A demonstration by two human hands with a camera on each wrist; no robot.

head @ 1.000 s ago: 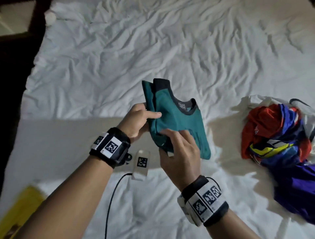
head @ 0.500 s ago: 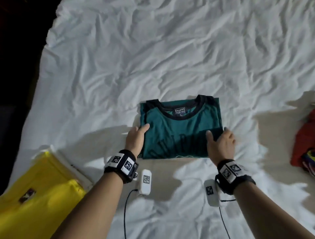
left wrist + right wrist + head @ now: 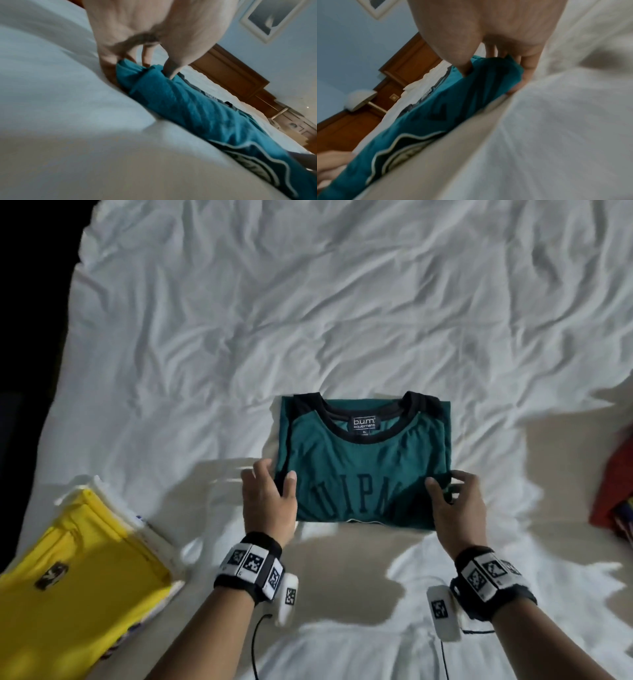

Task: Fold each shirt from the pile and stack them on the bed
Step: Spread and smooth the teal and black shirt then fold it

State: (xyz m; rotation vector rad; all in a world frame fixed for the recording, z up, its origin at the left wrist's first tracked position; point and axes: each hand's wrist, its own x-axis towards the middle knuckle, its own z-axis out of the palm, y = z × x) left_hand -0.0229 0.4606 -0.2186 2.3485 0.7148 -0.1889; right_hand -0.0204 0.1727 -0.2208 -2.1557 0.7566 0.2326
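A folded teal shirt (image 3: 363,460) with a black collar lies flat on the white bed sheet (image 3: 308,302), collar away from me. My left hand (image 3: 270,491) grips its near left edge, thumb on top and fingers under the fabric; the left wrist view shows this same pinch on the teal shirt (image 3: 188,108). My right hand (image 3: 452,498) holds the near right edge the same way, thumb on top of the teal shirt (image 3: 453,101). A folded yellow shirt (image 3: 68,587) tops a stack at the lower left. The unfolded pile (image 3: 613,491), red and blue, pokes in at the right edge.
A wooden headboard (image 3: 240,81) and a framed picture (image 3: 274,17) on a blue wall show in the wrist views. Cables run from the wrist devices across the sheet near me. The bed's left edge drops into darkness.
A second ago I held the shirt up, half folded. It then came down flat on the sheet, and both hands now curl round its near side edges instead of resting beside it.
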